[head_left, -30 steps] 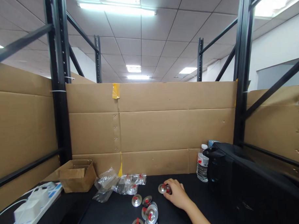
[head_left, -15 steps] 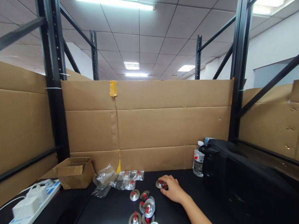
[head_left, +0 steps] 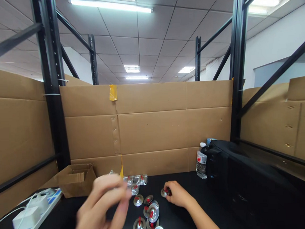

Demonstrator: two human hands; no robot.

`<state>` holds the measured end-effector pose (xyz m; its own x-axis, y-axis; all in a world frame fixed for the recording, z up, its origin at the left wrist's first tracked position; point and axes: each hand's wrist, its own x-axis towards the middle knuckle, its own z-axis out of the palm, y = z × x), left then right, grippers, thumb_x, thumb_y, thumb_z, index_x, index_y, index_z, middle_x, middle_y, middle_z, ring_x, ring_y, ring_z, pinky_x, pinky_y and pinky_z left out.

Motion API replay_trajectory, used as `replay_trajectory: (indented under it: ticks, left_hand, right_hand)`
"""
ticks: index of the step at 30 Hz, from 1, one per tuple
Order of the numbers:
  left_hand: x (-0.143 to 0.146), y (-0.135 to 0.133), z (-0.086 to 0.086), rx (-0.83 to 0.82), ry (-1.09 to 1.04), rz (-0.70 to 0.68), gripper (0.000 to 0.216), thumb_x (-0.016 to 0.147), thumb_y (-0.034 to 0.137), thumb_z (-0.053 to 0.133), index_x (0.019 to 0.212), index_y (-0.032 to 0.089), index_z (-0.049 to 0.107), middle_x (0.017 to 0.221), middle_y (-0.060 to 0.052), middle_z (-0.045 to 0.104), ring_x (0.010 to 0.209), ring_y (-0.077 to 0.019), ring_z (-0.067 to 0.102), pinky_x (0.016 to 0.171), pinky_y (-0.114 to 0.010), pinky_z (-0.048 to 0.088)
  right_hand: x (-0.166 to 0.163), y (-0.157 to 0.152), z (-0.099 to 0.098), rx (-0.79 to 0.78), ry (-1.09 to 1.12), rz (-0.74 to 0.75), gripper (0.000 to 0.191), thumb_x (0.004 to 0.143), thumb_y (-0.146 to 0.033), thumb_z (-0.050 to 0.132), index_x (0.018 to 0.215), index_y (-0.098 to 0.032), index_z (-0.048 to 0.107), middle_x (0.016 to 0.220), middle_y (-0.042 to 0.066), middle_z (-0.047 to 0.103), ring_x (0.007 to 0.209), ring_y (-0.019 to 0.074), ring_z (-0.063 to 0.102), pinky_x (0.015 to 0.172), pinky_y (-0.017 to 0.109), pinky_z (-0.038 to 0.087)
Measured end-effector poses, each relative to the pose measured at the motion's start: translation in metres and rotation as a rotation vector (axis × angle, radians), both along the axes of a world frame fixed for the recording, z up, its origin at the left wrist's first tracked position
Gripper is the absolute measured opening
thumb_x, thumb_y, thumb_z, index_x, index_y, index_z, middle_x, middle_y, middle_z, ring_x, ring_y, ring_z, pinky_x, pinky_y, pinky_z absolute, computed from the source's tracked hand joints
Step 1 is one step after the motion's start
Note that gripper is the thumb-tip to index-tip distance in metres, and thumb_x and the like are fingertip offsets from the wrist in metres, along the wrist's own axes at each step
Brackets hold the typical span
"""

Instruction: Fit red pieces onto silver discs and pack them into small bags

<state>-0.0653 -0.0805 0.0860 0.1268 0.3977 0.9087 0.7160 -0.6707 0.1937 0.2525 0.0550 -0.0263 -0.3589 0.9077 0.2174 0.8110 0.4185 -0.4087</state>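
My right hand (head_left: pixel 177 193) is closed on a small silver metal disc with a red loop (head_left: pixel 163 193), low over the black table. Part of the disc is hidden by the fingers. My left hand (head_left: pixel 104 204) is in the left foreground, smeared by motion, its fingers bent and apart with nothing visible between them. Between the hands lie several similar discs (head_left: pixel 153 213), some overlapping in a loose pile. Behind them, more discs sit in clear plastic packets (head_left: pixel 141 179), partly hidden by my left hand.
At the back left stands an open cardboard box (head_left: pixel 76 180), near a white power strip (head_left: pixel 43 215) with plugs and cables. On the right are a water bottle (head_left: pixel 201 164) and a large black bag (head_left: pixel 245 184). Cardboard panels (head_left: pixel 153 128) and dark metal posts (head_left: pixel 52 98) enclose the table (head_left: pixel 184 180).
My left hand has come into view at the lower left, covering the crumpled plastic bag. My right hand stays at nearly the same spot with its disc. The view has shifted slightly.
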Motion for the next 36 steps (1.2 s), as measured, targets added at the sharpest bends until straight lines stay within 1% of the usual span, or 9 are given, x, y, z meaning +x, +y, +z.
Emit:
replay_trajectory:
  ticks: [3, 6, 9, 11, 18, 23, 27, 32, 36]
  left_hand:
    - [0.011, 0.062, -0.022, -0.128, -0.010, -0.063, 0.023, 0.095, 0.031, 0.050, 0.098, 0.030, 0.072, 0.099, -0.008, 0.069, 0.096, -0.0268, 0.066, 0.083, -0.043, 0.056]
    - [0.007, 0.109, -0.073, -0.315, 0.001, 0.002, 0.027, 0.093, 0.028, 0.045, 0.093, 0.025, 0.072, 0.100, -0.007, 0.070, 0.101, -0.0269, 0.066, 0.087, -0.042, 0.054]
    - [-0.003, 0.126, -0.114, -0.474, 0.067, 0.028, 0.028, 0.092, 0.029, 0.047, 0.108, 0.030, 0.071, 0.116, -0.006, 0.067, 0.118, -0.0287, 0.060, 0.095, -0.045, 0.049]
    - [-0.007, 0.126, -0.126, -0.527, 0.095, 0.028, 0.031, 0.093, 0.029, 0.047, 0.115, 0.032, 0.069, 0.123, -0.006, 0.064, 0.124, -0.0286, 0.056, 0.098, -0.046, 0.046]
    - [-0.007, 0.123, -0.124, -0.535, 0.113, 0.039, 0.032, 0.094, 0.027, 0.045, 0.115, 0.034, 0.068, 0.120, -0.004, 0.064, 0.121, -0.0279, 0.056, 0.098, -0.046, 0.045]
    - [-0.013, 0.128, -0.127, -0.521, 0.083, 0.066, 0.030, 0.095, 0.027, 0.045, 0.113, 0.032, 0.068, 0.120, -0.005, 0.063, 0.121, -0.0283, 0.055, 0.097, -0.047, 0.044]
    - [-0.016, 0.129, -0.129, -0.514, 0.070, 0.087, 0.029, 0.096, 0.028, 0.045, 0.114, 0.030, 0.067, 0.120, -0.006, 0.063, 0.119, -0.0284, 0.054, 0.098, -0.047, 0.042]
    - [-0.019, 0.132, -0.132, -0.515, 0.084, 0.092, 0.027, 0.095, 0.027, 0.047, 0.112, 0.028, 0.067, 0.119, -0.006, 0.063, 0.118, -0.0279, 0.054, 0.095, -0.045, 0.042]
    - [-0.020, 0.134, -0.135, -0.510, 0.082, 0.091, 0.026, 0.093, 0.025, 0.048, 0.111, 0.028, 0.068, 0.116, -0.006, 0.064, 0.116, -0.0273, 0.055, 0.094, -0.044, 0.042]
  right_hand:
    - [-0.003, -0.006, 0.005, -0.046, 0.003, 0.077, 0.023, 0.070, -0.022, 0.071, 0.093, -0.023, 0.073, 0.097, 0.004, 0.072, 0.095, 0.0224, 0.065, 0.081, 0.027, 0.045]
    - [-0.005, -0.009, 0.007, -0.072, 0.052, 0.111, 0.020, 0.075, -0.031, 0.072, 0.094, -0.025, 0.073, 0.099, 0.004, 0.070, 0.102, 0.0236, 0.063, 0.085, 0.028, 0.046]
    - [-0.007, -0.007, 0.007, -0.062, 0.117, 0.096, 0.020, 0.082, -0.032, 0.065, 0.100, -0.023, 0.072, 0.102, 0.006, 0.068, 0.097, 0.0213, 0.064, 0.083, 0.027, 0.047]
    - [-0.008, -0.006, 0.007, -0.047, 0.123, 0.094, 0.019, 0.085, -0.032, 0.062, 0.099, -0.022, 0.072, 0.102, 0.006, 0.068, 0.094, 0.0207, 0.064, 0.083, 0.028, 0.047]
    - [-0.011, -0.008, 0.008, -0.028, 0.072, 0.068, 0.017, 0.086, -0.029, 0.060, 0.097, -0.024, 0.071, 0.100, 0.005, 0.069, 0.096, 0.0220, 0.066, 0.084, 0.029, 0.048]
    - [-0.037, 0.001, 0.018, 0.073, 0.130, 0.165, 0.036, 0.095, -0.030, 0.048, 0.127, -0.026, 0.064, 0.136, 0.008, 0.061, 0.126, 0.0228, 0.057, 0.107, 0.032, 0.041]
    - [-0.066, 0.025, 0.019, -0.018, 0.007, 0.250, 0.050, 0.094, -0.037, 0.050, 0.144, -0.033, 0.052, 0.156, 0.006, 0.045, 0.139, 0.0285, 0.045, 0.113, 0.045, 0.035]
    - [-0.086, 0.051, 0.011, -0.108, -0.158, 0.215, 0.035, 0.088, -0.041, 0.058, 0.119, -0.032, 0.071, 0.133, 0.007, 0.064, 0.125, 0.0330, 0.057, 0.102, 0.050, 0.042]
    - [-0.092, 0.057, 0.009, -0.026, -0.147, 0.124, 0.035, 0.083, -0.037, 0.062, 0.116, -0.025, 0.070, 0.126, 0.012, 0.064, 0.120, 0.0335, 0.058, 0.098, 0.047, 0.043]
